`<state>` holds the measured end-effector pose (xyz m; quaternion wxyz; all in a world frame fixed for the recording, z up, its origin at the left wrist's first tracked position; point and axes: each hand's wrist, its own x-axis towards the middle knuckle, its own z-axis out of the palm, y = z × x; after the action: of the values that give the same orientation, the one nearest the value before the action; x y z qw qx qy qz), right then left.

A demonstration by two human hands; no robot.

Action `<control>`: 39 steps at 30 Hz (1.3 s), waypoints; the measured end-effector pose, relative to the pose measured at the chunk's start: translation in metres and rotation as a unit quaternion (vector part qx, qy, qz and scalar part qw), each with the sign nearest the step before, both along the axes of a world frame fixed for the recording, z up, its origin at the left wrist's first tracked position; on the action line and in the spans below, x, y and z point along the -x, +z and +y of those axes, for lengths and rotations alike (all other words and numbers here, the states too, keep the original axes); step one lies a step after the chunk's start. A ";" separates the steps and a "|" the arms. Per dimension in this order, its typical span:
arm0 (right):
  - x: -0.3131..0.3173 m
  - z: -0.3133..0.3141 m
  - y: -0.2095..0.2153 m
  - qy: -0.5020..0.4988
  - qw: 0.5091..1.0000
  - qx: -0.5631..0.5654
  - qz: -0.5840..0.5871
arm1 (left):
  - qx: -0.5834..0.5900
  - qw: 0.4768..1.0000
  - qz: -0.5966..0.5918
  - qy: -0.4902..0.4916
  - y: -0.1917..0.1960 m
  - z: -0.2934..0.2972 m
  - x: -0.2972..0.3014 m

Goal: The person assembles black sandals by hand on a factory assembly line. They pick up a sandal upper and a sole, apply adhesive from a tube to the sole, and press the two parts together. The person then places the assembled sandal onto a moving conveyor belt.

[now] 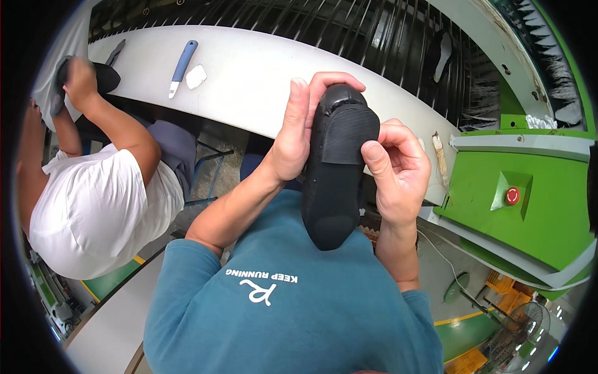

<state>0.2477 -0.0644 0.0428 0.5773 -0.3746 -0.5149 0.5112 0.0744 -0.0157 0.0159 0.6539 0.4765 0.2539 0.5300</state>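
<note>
A black shoe (332, 193) is held up in front of my chest, its underside facing me and its heel end pointing away. Over the heel lies a ribbed black rubber piece (350, 134); the rest of the sole looks smooth and dark. My left hand (293, 134) grips the shoe along its left side, with fingers reaching behind the heel. At the right edge of the ribbed piece, my right hand (402, 171) pinches with thumb and curled fingers. Whether those fingers hold the ribbed piece alone or the shoe's side too is hard to tell.
A long white table (249, 68) carries a blue-handled knife (184, 67), a white scrap (196, 76) and a worn pale stick (440, 159). Metal rods (386, 37) run behind it. At right stands a green machine (473, 212) with a red button (512, 196). A co-worker (103, 206) handles a dark shoe at left.
</note>
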 end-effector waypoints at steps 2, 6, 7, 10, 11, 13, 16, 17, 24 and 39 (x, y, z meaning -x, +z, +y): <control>0.000 -0.001 0.000 -0.008 1.000 0.004 0.004 | 0.004 1.000 0.002 -0.004 0.005 -0.001 -0.001; -0.001 -0.003 0.005 -0.021 1.000 -0.003 -0.016 | -0.027 1.000 0.010 -0.007 0.007 0.003 -0.003; -0.001 -0.005 0.005 -0.023 1.000 -0.002 -0.013 | -0.031 0.999 0.016 -0.009 0.009 0.002 -0.002; -0.002 -0.007 0.008 -0.026 1.000 0.001 -0.008 | -0.036 0.999 0.022 -0.014 0.012 0.001 -0.002; -0.002 -0.008 0.009 -0.026 1.000 0.002 -0.008 | -0.038 0.999 0.023 -0.014 0.012 0.000 -0.003; -0.003 -0.009 0.008 -0.033 0.999 -0.003 -0.006 | -0.041 0.999 0.021 -0.020 0.013 0.000 -0.004; -0.004 -0.010 0.006 -0.047 0.999 -0.006 -0.003 | -0.050 0.998 0.031 -0.024 0.013 0.001 -0.003; -0.004 -0.011 0.006 -0.052 0.999 -0.007 -0.002 | -0.058 0.997 0.036 -0.024 0.012 0.001 -0.003; -0.002 -0.014 0.004 -0.076 0.996 -0.032 -0.018 | -0.118 0.991 0.059 -0.020 0.010 0.004 0.003; 0.003 -0.024 0.018 -0.073 0.993 -0.056 -0.067 | -0.230 0.963 0.138 0.023 0.021 0.010 0.012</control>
<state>0.2445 -0.0882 0.0606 0.5973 -0.4118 -0.5518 0.4113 0.0628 -0.0059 0.0370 0.4731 0.6764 0.2236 0.5184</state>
